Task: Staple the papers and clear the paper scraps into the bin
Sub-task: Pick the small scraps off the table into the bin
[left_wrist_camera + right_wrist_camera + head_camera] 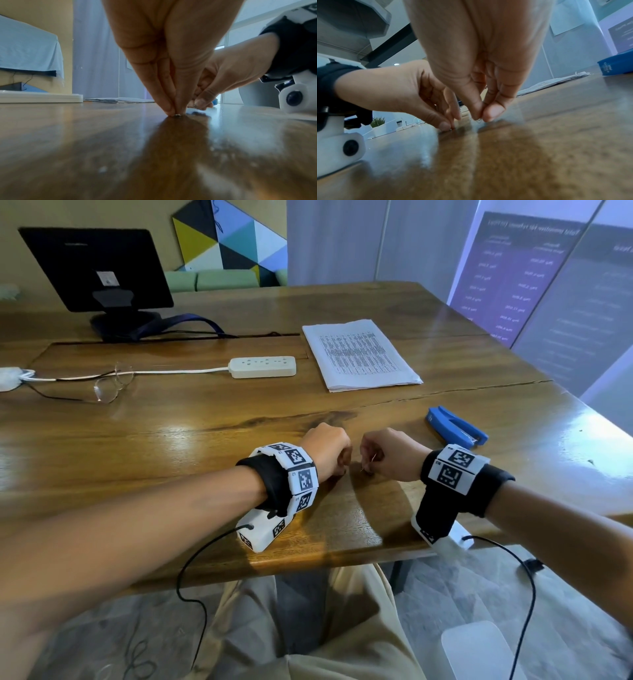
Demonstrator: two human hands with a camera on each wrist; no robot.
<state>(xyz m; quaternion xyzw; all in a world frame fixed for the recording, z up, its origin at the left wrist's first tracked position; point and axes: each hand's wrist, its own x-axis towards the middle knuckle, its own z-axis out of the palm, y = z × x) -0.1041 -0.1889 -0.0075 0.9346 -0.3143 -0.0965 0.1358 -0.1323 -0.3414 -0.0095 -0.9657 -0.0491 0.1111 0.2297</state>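
We pinch tiny metal bits on the table

Our left hand pinches a small metal piece against the table; our right hand pinches a thin wire bit. The stapler lies right of the hands, the papers behind; their print is unreadable.

left hand: fingertips pinched, pointing down | right hand: fingertips pinched

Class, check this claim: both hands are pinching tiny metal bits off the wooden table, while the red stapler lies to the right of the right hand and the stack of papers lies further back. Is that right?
One detail is wrong: the stapler is blue, not red, as the head view shows. The rest holds: the left hand and right hand each pinch a tiny metal bit at the wooden table, with the stack of papers further back.
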